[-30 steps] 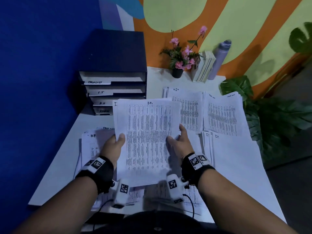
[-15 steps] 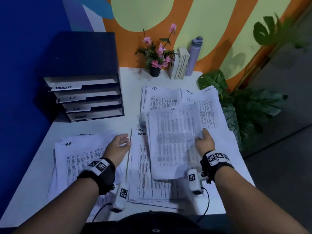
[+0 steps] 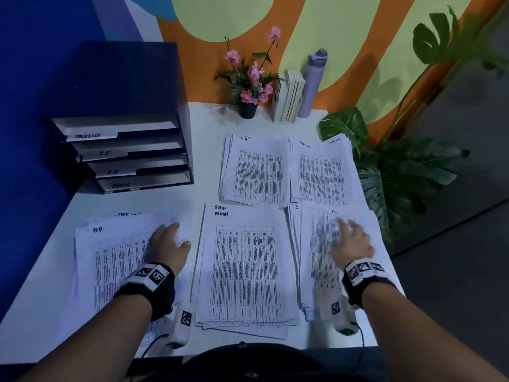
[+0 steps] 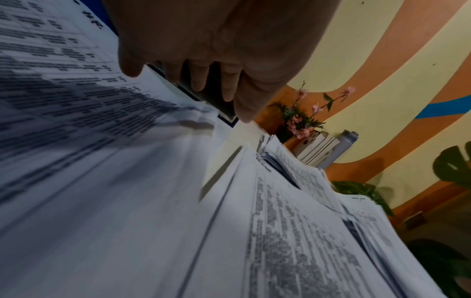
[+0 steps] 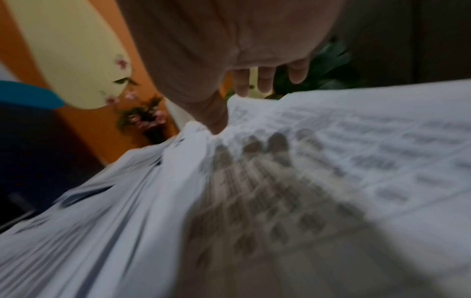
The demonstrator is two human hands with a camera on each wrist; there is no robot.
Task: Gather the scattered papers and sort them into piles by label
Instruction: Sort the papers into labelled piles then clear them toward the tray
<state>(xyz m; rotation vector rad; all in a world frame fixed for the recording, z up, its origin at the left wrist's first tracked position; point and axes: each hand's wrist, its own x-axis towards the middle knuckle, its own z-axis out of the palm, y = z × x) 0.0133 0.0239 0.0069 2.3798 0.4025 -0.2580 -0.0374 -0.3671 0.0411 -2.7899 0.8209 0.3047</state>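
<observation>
Several piles of printed sheets lie on the white table (image 3: 198, 150). An unsorted heap topped by an H.R. sheet (image 3: 110, 260) sits at the near left, an ADMIN pile (image 3: 245, 266) in the middle, an I.T. pile (image 3: 319, 257) at the near right. Behind them lie an H.R. pile (image 3: 256, 169) and a task-list pile (image 3: 322, 172). My left hand (image 3: 168, 244) hovers over the left heap (image 4: 76, 121) with relaxed fingers (image 4: 198, 78), holding nothing. My right hand (image 3: 351, 238) is spread just above the I.T. pile (image 5: 331, 161), blurred, with straight fingers (image 5: 265, 80).
A dark file tray (image 3: 124, 150) with slots labelled TASKLIST, I.T., H.R. and ADMIN stands at the back left. A flower pot (image 3: 248, 108), books (image 3: 289, 97) and a lilac bottle (image 3: 312, 84) line the back wall. A large leafy plant (image 3: 399, 172) stands off the right edge.
The I.T. sheet held up in both hands went right in the right hand alone and now lies on the I.T. pile, let go. The left hand dropped to the left heap.
</observation>
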